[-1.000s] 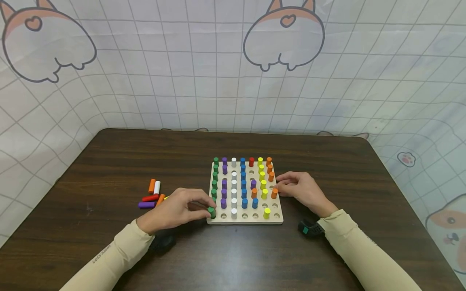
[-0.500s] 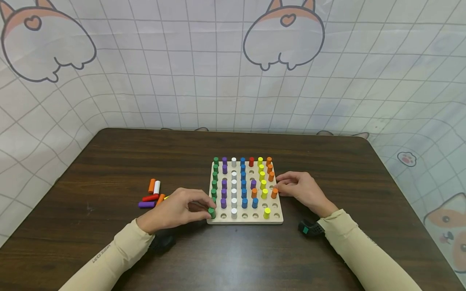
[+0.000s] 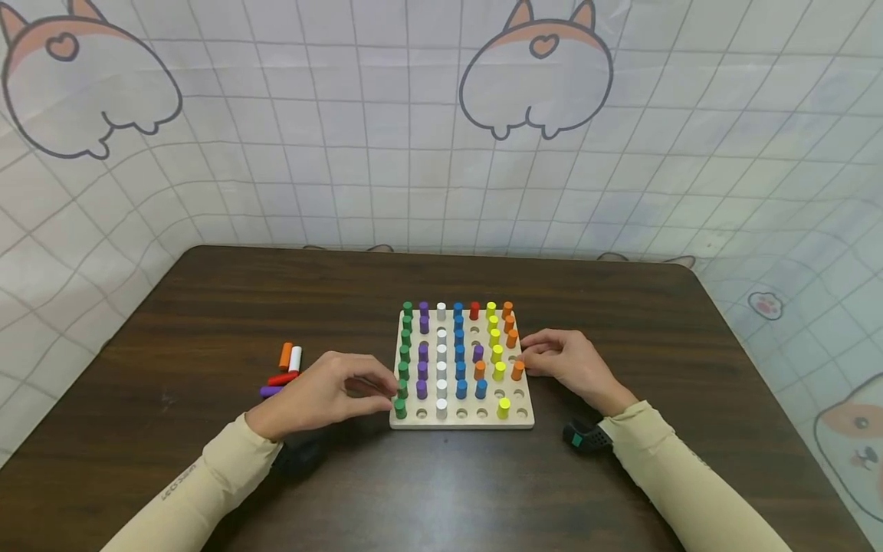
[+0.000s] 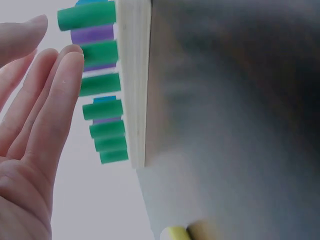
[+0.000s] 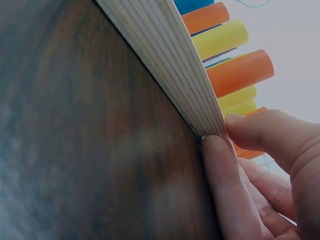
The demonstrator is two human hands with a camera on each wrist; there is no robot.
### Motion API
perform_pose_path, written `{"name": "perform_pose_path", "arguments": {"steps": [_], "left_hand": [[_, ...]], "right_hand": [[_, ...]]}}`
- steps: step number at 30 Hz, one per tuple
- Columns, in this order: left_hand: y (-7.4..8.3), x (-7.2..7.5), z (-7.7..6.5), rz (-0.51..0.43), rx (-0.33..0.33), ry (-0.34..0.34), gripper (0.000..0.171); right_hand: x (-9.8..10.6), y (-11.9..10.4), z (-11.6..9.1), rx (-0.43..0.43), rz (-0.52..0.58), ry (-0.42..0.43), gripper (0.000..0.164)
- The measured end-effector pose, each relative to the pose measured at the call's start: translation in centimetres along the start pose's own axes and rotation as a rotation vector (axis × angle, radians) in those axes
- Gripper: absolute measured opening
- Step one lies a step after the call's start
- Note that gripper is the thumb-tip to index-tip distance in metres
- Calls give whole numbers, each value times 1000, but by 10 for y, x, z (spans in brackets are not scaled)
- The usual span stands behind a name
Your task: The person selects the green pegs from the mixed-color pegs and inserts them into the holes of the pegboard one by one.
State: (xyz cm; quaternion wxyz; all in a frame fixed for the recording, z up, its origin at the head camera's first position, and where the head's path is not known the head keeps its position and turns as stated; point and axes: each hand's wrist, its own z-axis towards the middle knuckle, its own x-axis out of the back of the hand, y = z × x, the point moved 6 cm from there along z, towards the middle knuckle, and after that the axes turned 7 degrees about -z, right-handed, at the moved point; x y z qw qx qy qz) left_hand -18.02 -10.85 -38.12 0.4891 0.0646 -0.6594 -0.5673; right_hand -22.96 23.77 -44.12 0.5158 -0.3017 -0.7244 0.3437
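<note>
In the head view a pale wooden pegboard (image 3: pixel 469 424) bears rows of coloured pegs standing upright. Down its left edge runs a full column of green pegs, the nearest green peg (image 3: pixel 400 409) in the front left corner. My left hand (image 3: pixel 324 393) is just left of that column, thumb and fingers parted, holding nothing. In the left wrist view its straight fingers (image 4: pixel 55 110) are beside the green pegs. My right hand (image 3: pixel 569 368) grips the board's right edge; in the right wrist view the thumb (image 5: pixel 250 127) lies on the top rim and a finger presses the side.
Left of the board lie loose pegs: an orange peg (image 3: pixel 286 356), a white peg (image 3: pixel 295 359), a red peg (image 3: pixel 282 379) and a purple peg (image 3: pixel 270 391), partly behind my left hand. Several holes near the board's front right hold no peg. A dark wood table (image 3: pixel 455 491) lies beneath.
My left hand has let go of the green peg at the front left corner and drawn slightly left. That peg stands in its hole. The right hand keeps its hold on the board's edge.
</note>
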Motion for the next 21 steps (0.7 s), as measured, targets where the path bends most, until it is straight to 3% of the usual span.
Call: {"name": "perform_pose_path", "arguments": {"steps": [7,12,17,21], "left_hand": [[-6,18,-11,38,11,77,22],[-18,36,-23,114,24,137,20],[-30,62,-37,273,80,226,16],[-35,87,-48,439,145,327,18]], "right_hand": [[-3,0,-2,11,14,-18,43],[-3,2,-3,9,53,-30,44],[0,5,1,-9,140,-22,45],[13,6,2,1,169,28,44]]}}
